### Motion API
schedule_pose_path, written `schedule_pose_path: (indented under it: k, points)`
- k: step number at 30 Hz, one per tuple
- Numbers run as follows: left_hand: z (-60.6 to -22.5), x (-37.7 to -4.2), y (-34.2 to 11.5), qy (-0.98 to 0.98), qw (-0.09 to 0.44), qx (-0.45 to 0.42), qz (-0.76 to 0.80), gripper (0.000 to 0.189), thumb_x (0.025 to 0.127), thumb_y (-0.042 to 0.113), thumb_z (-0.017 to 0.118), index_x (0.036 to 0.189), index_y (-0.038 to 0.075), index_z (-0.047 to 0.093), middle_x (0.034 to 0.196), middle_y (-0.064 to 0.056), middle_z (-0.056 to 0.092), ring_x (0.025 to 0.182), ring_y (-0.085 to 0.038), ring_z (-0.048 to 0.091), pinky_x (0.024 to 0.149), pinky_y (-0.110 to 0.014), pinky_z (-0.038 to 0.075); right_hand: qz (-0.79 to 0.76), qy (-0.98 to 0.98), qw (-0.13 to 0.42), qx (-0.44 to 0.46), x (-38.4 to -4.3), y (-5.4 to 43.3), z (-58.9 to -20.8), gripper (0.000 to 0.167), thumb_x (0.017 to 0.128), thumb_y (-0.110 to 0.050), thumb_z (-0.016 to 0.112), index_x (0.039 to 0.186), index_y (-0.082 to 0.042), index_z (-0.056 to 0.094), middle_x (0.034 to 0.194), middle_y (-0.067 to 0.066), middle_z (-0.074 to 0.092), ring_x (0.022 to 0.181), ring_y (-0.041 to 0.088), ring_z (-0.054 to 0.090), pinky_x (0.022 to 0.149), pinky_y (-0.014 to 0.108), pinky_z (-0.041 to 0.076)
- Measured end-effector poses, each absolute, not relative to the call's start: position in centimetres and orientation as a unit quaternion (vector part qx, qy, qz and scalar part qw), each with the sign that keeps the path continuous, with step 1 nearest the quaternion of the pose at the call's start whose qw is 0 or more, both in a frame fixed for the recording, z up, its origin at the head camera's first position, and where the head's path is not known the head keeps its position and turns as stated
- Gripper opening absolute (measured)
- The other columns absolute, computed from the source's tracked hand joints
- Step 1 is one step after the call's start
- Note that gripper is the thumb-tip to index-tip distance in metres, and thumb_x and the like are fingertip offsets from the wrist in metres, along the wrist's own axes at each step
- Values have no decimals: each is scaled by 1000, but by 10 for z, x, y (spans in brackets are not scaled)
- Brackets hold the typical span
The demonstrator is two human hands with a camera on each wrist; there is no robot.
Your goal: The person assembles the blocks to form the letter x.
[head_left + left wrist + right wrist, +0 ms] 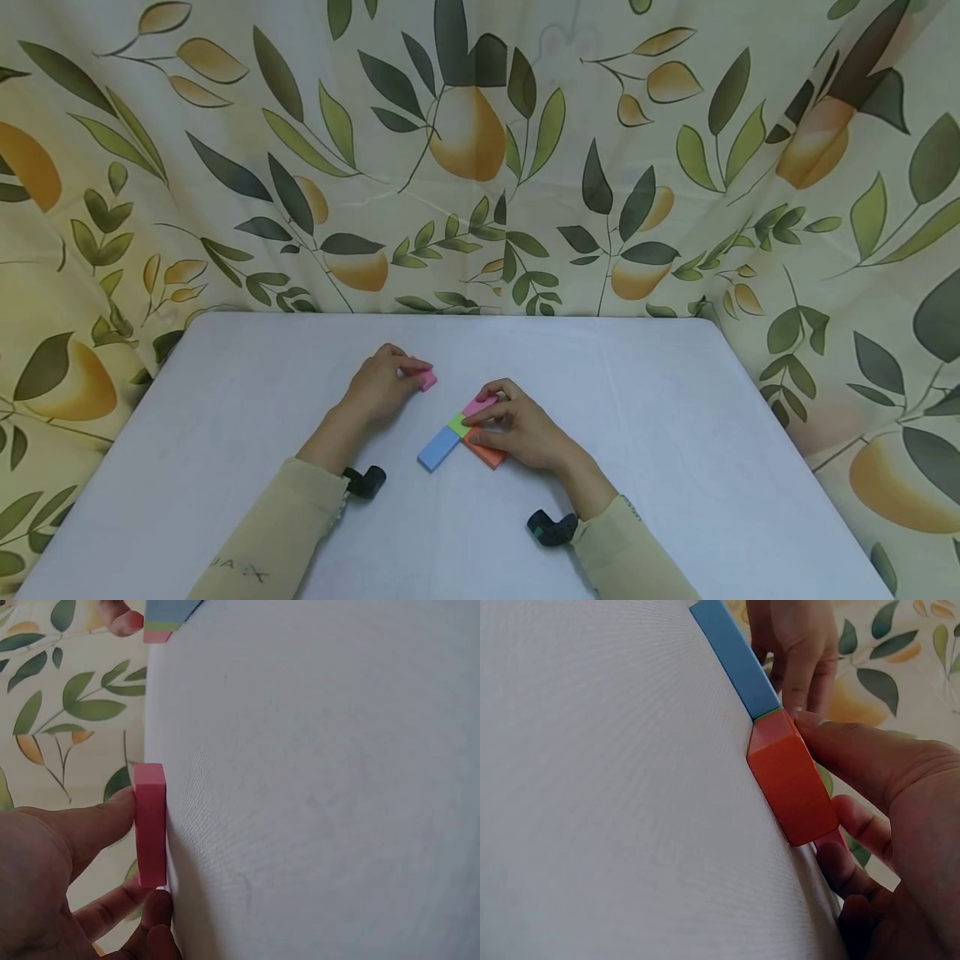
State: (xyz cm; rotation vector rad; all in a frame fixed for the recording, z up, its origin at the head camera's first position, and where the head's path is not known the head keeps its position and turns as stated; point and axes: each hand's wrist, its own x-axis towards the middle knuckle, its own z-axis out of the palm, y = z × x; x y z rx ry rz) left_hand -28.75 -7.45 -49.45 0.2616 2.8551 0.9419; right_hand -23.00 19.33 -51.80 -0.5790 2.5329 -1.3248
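Thumb and fingers of my left hand (384,383) pinch a pink block (151,829), which stands on edge at the white tabletop in the left wrist view. To its right, my right hand (528,425) bends its fingers around a second pink block (480,406), with its thumb by an orange block (795,787). A small green block (458,425) joins that pink block, the orange block and a blue block (438,448) into a branching shape lying flat. My right fingers partly hide the pink, green and orange blocks.
The white-covered table (645,375) extends around both hands, its far edge meeting a curtain (465,233) printed with leaves and fruit. Black wrist cameras (365,482) stick out near both sleeves, close over the tabletop.
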Motion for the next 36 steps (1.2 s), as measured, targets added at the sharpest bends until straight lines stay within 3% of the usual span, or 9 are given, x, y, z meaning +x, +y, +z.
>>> schedule_pose_path:
  k: [13, 36]
  points:
    - [-492, -284, -73, 942, 69, 85, 318, 26, 98, 30, 72, 124, 30, 77, 127, -6, 58, 119, -28, 56, 100, -47, 48, -456, 860, 109, -201, -230, 194, -518, 21, 87, -32, 84, 108, -37, 81, 134, -10, 50, 127, 17, 49, 108, 47, 38]
    - [-497, -282, -72, 938, 71, 86, 328, 23, 98, 32, 72, 121, 32, 78, 122, -2, 58, 114, -24, 56, 95, -43, 50, -451, 863, 116, -196, -230, 193, -516, 22, 88, -34, 83, 110, -35, 81, 136, -10, 49, 134, 20, 45, 111, 50, 37]
